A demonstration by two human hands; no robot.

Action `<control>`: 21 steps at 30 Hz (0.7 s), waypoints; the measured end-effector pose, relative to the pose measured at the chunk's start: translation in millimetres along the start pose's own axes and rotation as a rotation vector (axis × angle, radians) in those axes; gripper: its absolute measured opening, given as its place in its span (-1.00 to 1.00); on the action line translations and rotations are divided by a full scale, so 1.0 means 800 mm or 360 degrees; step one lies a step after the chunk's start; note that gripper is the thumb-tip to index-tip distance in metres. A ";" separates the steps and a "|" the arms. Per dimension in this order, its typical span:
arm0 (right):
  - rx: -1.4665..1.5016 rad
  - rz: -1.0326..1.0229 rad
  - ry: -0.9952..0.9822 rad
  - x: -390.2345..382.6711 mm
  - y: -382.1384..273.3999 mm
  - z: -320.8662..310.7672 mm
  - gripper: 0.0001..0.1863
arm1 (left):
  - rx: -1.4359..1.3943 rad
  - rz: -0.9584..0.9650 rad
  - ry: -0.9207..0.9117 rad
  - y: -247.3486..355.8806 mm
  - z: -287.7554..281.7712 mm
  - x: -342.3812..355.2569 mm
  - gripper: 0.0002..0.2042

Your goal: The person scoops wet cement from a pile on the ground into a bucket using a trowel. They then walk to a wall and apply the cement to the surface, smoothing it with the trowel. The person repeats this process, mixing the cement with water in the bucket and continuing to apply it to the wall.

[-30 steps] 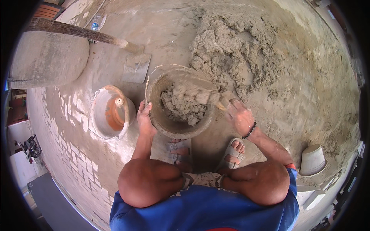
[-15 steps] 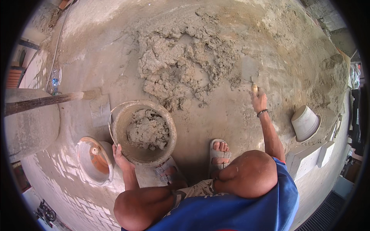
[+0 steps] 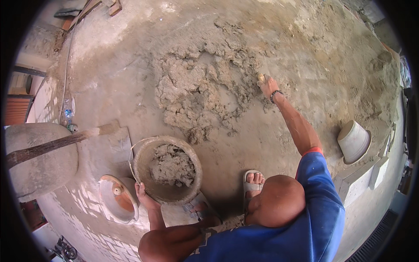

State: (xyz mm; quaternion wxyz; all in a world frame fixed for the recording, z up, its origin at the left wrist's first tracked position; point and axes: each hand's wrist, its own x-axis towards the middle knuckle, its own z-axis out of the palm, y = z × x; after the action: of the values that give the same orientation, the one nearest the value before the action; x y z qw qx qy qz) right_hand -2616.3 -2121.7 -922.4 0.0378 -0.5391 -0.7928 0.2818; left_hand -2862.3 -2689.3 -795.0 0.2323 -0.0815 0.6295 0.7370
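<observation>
A grey bucket [image 3: 142, 170] holding lumpy wet mortar [image 3: 172, 168] stands in front of my left foot. My left hand [image 3: 145, 196] grips its left side near the rim. A broad, spread heap of wet mortar [image 3: 183, 91] lies on the floor beyond the bucket. My right hand [image 3: 269, 87] is stretched out to the right edge of this heap, closed around the pale wooden handle [image 3: 261, 77] of a trowel; the blade is hard to make out against the mortar.
A pale bucket with an orange inside [image 3: 124, 200] sits at lower left, beside a long-handled tool [image 3: 52, 144] and rounded grey object [image 3: 35, 174]. A plastic bottle [image 3: 68, 109] and can lie left. An upturned white container [image 3: 351, 140] and pale blocks [image 3: 358, 183] lie right.
My right hand lifted the trowel out of the bucket and reached forward and right to the mortar heap. The bucket moved left in view and my left hand stays on it.
</observation>
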 end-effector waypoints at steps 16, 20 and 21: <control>0.0431 -0.0088 0.0173 -0.092 -0.055 0.026 -0.60 | 0.0058 0.0011 0.0015 0.002 0.011 -0.003 -0.76; 0.0312 -0.0373 0.0122 -0.141 -0.072 -0.018 -0.59 | -0.0032 -0.0052 -0.0078 0.000 0.005 0.001 -0.75; 0.0344 -0.0437 0.0071 -0.151 -0.073 -0.024 -0.59 | 0.0029 -0.0003 -0.0049 0.002 0.007 0.004 -0.76</control>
State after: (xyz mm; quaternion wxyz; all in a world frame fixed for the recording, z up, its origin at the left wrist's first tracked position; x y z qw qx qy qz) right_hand -2607.4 -2235.2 -848.5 0.1511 -0.4248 -0.8230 0.3456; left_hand -2864.9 -2683.2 -793.9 0.2433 -0.0687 0.6324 0.7322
